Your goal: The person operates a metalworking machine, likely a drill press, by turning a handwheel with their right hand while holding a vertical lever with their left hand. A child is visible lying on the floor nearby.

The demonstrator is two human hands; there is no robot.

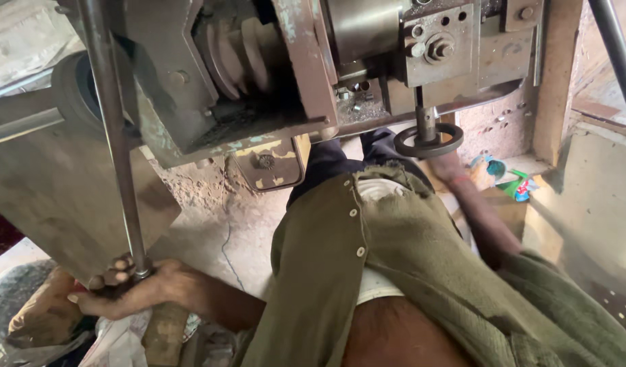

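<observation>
left hand [126, 285], lower left: fingers closed round steel rod [115, 136] running to top left | right hand [443, 165], upper centre-right: at small handwheel [428, 141], grip hidden | coloured packets [506, 178] on ledge, right

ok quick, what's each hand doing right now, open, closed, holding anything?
Left hand: closed, fingers wrapped around the lower end of the long metal rod.
Right hand: reaches to the small black handwheel; grip cannot be told.

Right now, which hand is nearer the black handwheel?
Right. The right hand sits just behind the black handwheel, partly hidden; the left hand grips the long steel rod far away.
</observation>
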